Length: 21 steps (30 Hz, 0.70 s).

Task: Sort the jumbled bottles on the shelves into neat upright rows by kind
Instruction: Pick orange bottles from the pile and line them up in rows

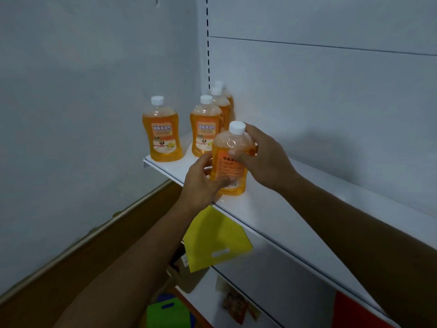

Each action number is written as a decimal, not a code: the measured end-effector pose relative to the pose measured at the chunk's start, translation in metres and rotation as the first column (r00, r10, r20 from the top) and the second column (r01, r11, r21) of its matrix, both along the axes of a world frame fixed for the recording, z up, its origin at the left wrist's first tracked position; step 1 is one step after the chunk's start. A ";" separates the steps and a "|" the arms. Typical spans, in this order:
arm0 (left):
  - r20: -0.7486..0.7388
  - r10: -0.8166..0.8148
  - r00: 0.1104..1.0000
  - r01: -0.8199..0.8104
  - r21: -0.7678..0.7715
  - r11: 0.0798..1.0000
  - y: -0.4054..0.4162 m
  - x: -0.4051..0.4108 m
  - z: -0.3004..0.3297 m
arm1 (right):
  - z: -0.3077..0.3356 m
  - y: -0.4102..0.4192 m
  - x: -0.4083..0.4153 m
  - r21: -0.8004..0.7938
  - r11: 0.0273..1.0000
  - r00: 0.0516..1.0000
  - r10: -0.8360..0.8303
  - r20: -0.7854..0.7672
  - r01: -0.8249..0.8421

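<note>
One orange bottle (228, 162) with a round white cap stands upright near the front edge of the white shelf (272, 216). Both hands hold it. The left hand (201, 183) wraps its low side, and the right hand (262, 157) curls around its top part. Four more smooth, see-through orange bottles (163, 133) stand upright behind it, toward the corner. A yellow bag (215, 240) hangs below.

Both hands (236, 169) grip 1 upright orange bottle (230, 159) on the white shelf (272, 214).
</note>
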State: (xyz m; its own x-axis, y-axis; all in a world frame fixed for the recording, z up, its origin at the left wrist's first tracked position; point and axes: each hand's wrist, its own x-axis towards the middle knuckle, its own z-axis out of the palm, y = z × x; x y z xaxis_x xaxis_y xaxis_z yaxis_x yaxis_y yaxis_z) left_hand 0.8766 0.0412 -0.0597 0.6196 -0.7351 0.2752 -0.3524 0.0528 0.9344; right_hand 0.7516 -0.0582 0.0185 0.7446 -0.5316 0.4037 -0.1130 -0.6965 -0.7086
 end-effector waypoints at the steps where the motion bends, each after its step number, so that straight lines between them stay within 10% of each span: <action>1: 0.005 0.016 1.000 -0.016 0.004 1.000 -0.002 0.013 0.001 | -0.001 -0.002 0.014 0.011 1.000 1.000 -0.005 0.004 0.005; 21: 0.227 0.354 0.907 -0.376 0.062 0.924 0.002 0.062 -0.022 | -0.027 -0.014 0.082 -0.042 0.999 0.998 -0.022 -0.061 0.019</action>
State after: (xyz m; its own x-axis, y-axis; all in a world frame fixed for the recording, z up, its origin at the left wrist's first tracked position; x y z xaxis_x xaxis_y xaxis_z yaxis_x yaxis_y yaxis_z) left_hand 0.9382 0.0437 -0.0819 0.7870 -0.4990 0.3628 -0.5153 -0.2083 0.8313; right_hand 0.8340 -0.0723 -0.0088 0.7580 -0.5308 0.3790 -0.1702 -0.7219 -0.6707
